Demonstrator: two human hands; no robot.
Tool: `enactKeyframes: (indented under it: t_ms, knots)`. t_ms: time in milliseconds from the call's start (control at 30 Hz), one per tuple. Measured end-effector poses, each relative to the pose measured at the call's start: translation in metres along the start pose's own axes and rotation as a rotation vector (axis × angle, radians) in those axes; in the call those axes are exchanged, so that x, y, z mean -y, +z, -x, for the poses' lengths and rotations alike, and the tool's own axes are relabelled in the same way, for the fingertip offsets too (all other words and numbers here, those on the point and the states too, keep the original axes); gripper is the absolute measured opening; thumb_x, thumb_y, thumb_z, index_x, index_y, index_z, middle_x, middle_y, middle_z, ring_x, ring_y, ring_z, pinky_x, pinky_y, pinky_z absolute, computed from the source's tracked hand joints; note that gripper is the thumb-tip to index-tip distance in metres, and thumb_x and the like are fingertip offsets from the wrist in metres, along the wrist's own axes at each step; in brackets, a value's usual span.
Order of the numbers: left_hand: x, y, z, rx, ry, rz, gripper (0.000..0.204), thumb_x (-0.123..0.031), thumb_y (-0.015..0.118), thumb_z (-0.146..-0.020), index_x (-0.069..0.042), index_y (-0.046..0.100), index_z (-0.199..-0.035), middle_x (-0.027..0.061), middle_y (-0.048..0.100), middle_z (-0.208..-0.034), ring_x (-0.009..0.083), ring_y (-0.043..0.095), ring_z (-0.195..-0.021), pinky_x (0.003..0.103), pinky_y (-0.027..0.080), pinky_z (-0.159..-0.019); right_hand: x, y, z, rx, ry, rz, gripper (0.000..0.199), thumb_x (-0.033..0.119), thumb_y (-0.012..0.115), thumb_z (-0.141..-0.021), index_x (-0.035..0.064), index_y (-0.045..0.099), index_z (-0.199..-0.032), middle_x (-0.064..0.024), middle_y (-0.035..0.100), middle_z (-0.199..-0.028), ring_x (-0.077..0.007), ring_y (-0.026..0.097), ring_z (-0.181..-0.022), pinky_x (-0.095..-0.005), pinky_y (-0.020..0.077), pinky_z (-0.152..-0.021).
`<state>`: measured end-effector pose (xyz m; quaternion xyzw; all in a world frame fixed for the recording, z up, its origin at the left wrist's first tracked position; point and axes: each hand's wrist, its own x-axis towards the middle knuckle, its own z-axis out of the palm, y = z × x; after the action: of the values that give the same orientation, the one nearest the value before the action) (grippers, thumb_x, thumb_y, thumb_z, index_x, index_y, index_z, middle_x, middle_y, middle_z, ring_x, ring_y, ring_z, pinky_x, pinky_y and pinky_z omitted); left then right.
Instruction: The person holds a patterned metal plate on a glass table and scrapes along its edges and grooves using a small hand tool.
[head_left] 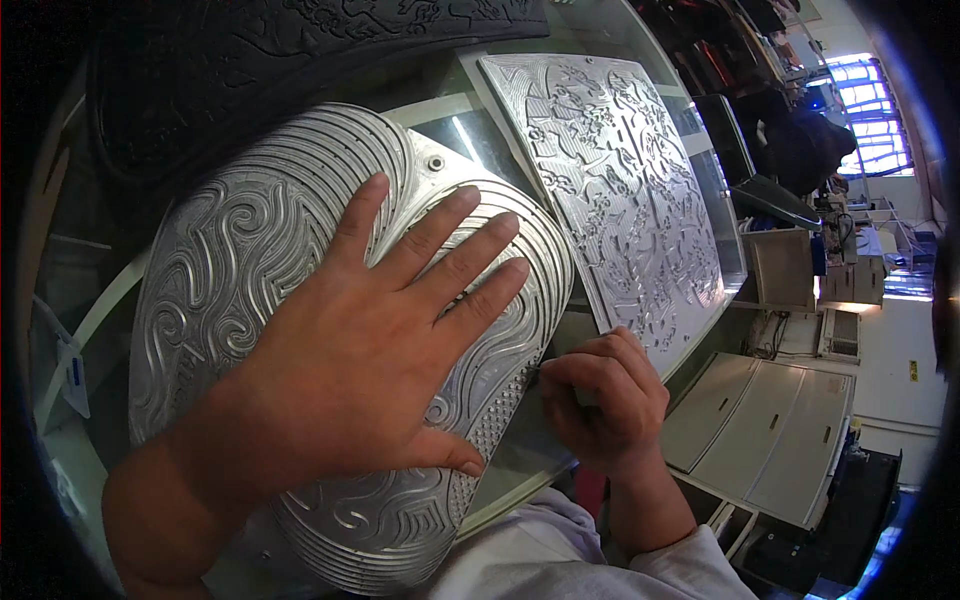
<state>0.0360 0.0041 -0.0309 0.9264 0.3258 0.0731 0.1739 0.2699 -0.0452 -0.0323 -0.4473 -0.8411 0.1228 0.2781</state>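
A silvery metal plate (230, 240) with rounded lobes, engraved with swirls and ringed grooves, lies on a glass-topped table. My left hand (370, 320) rests palm down across it, fingers spread and thumb out towards the plate's near edge. Close by that edge, my right hand (605, 395) is curled with its fingers bent in. Whatever those fingers may hold is hidden. Beyond my right hand lies a rectangular metal plate (630, 190) with a raised figure pattern.
A dark embossed panel (220, 70) lies at the far left of the glass table (440, 125). Pale cabinets (770, 430) stand to the right. Further off are a dark chair-like shape (810, 145) and a bright window (870, 115).
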Motion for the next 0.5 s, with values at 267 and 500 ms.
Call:
enactKeyframes:
  t_ms: [267, 500]
  knots:
    - [0.0013, 0.0028, -0.0004, -0.003, 0.008, -0.034, 0.116, -0.087, 0.05, -0.065, -0.006, 0.036, -0.146, 0.0172, 0.024, -0.156, 0.0359, 0.013, -0.147, 0.062, 0.0, -0.115, 0.0015, 0.0023, -0.0004, -0.002, 0.031, 0.012, 0.029, -0.007, 0.073, -0.064, 0.0033, 0.062, -0.088, -0.0081, 0.059, -0.075, -0.0231, 0.056, -0.061, -0.0337, 0.0448, -0.055]
    - [0.0009, 0.0022, -0.0005, 0.005, 0.008, -0.045, 0.117, -0.087, 0.051, -0.064, -0.006, 0.035, -0.147, 0.0167, 0.023, -0.157, 0.0356, 0.013, -0.147, 0.062, 0.0, -0.116, 0.0011, 0.0014, 0.0003, -0.008, 0.022, 0.006, 0.028, -0.007, 0.073, -0.064, 0.0029, 0.062, -0.088, -0.0075, 0.059, -0.073, -0.0232, 0.056, -0.061, -0.0336, 0.045, -0.055]
